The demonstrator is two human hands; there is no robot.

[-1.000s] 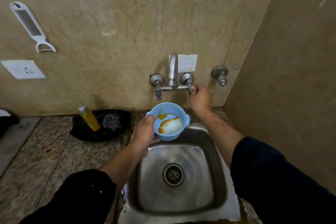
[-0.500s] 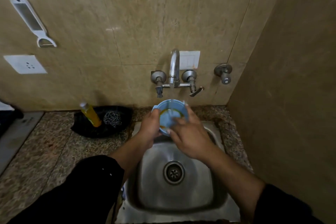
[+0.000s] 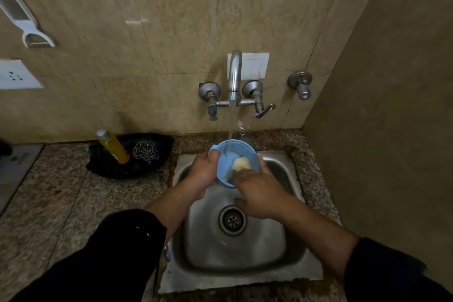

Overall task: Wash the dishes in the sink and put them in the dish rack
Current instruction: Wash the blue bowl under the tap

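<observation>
A small light-blue bowl (image 3: 229, 154) hangs over the back of the steel sink (image 3: 289, 260), tilted toward me, under a stream of water from the wall tap (image 3: 234, 73). My left hand (image 3: 202, 170) grips the bowl's left rim. My right hand (image 3: 261, 193) reaches into the bowl from the front right, its fingertips rubbing the pale yellowish residue inside. The fingers hide the bowl's lower right side. No dish rack is in view.
On the granite counter to the left sits a black dish (image 3: 110, 167) holding a yellow soap bottle (image 3: 114, 146) and a steel scrubber (image 3: 145, 151). The tap's right lever (image 3: 263, 111) points outward. A side wall closes the right. A white peeler (image 3: 24, 17) hangs at upper left.
My right hand left the tap lever and came down onto the bowl, then into it. Water now runs from the tap. The orange stain inside the bowl has mostly gone.
</observation>
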